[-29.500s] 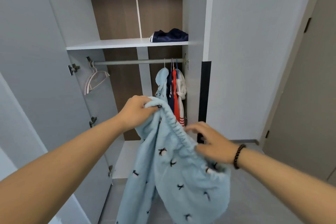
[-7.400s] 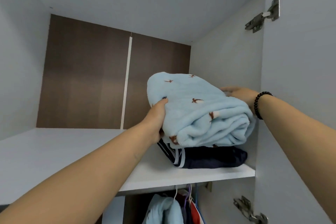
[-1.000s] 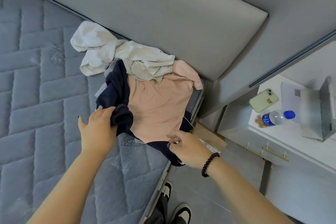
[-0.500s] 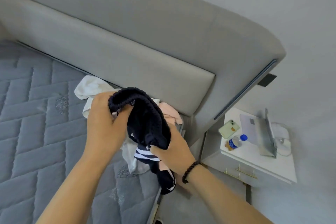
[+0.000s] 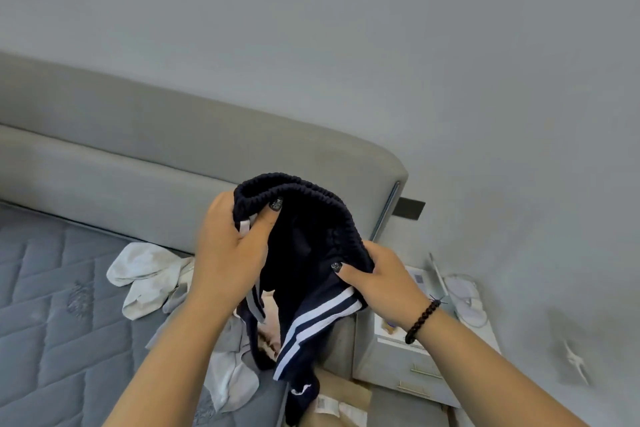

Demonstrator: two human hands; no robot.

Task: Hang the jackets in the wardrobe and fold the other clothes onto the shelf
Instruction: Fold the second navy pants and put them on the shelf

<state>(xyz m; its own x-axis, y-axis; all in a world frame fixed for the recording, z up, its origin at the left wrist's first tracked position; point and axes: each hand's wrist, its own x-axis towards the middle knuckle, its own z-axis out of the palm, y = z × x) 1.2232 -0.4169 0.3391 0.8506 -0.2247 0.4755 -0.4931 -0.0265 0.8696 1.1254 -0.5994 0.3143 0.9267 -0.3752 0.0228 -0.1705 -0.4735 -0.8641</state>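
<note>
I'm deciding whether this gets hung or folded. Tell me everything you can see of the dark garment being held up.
The navy garment looks like soft knit sportswear with a ribbed elastic band along its top edge and white side stripes lower down. It hangs crumpled in the air above the mattress edge. The left hand grips the band at one end, the right hand at the other. A small white mark shows near its bottom.

hands: 2, left hand (image 5: 230,260) + right hand (image 5: 382,279)
navy shorts (image 5: 304,253): 1, held by both
whitish garments (image 5: 147,270) on bed (image 5: 52,305): approx 2
bracelet (image 5: 420,321): 1
nightstand (image 5: 415,367): 1
</note>
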